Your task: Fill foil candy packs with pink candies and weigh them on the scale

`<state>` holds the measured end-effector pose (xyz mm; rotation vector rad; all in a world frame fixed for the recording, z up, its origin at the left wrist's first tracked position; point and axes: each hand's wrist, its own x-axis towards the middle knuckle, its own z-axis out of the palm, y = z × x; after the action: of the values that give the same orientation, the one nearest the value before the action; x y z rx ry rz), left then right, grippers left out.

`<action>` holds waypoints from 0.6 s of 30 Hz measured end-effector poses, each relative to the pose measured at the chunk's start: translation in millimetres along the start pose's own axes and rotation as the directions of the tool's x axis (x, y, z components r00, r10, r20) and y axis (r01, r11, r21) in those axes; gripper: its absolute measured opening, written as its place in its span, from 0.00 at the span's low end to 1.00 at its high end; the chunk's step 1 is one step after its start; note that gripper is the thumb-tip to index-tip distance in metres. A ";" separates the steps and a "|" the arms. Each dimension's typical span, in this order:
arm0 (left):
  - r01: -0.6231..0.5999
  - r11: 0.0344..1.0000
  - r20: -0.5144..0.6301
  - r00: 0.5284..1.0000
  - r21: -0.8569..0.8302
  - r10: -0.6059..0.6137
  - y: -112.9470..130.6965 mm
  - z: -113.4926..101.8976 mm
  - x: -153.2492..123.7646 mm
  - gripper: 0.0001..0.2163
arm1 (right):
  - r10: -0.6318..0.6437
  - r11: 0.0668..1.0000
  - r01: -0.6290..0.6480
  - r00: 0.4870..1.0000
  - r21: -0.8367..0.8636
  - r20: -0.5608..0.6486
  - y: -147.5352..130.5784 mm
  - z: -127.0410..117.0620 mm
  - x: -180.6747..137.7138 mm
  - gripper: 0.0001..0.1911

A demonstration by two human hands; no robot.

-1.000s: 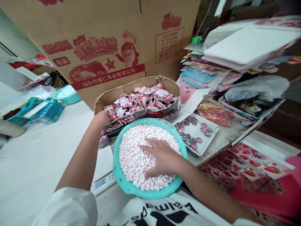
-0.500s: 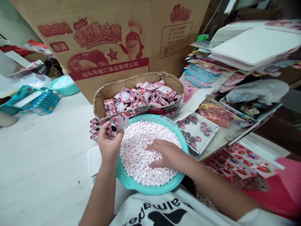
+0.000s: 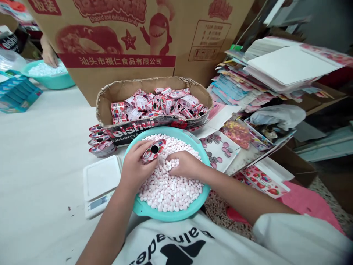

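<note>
My left hand grips a small pink candy container with a dark round hole, held over a teal bowl. The bowl is full of small pink and white candies. My right hand is curled in the candies beside the container, pinching some of them. Behind the bowl a low cardboard tray holds several more pink containers. A few filled containers lie stacked on the table left of the bowl.
A white digital scale sits left of the bowl. A big printed carton stands behind. Round caps lie on a white sheet; stacked cards fill the right. Another person's hand rests in a second teal bowl at far left.
My left hand picked a container from beside the tray and brought it down over the bowl. My right hand went from flat on the candies to curled beside the container.
</note>
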<state>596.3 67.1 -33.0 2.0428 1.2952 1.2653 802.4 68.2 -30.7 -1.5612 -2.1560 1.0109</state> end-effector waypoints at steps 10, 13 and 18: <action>-0.012 0.996 0.175 0.985 0.094 -0.005 -7.2 2.3 4.8 0.19 | -0.135 0.963 0.149 0.988 -0.226 0.078 -58.0 -56.0 19.4 0.11; -0.041 0.996 0.186 0.982 0.082 0.025 -6.1 1.1 5.1 0.20 | -0.122 0.918 0.155 0.986 -0.364 0.112 -68.7 -58.0 24.1 0.14; -0.008 1.000 0.222 0.975 0.017 0.004 -5.7 1.1 4.0 0.19 | -0.105 0.850 0.153 0.987 -0.504 0.124 -76.9 -55.2 23.0 0.13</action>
<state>595.1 73.5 -35.8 2.1316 1.2007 0.9967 772.5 96.9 57.5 -1.5643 -2.7130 0.4875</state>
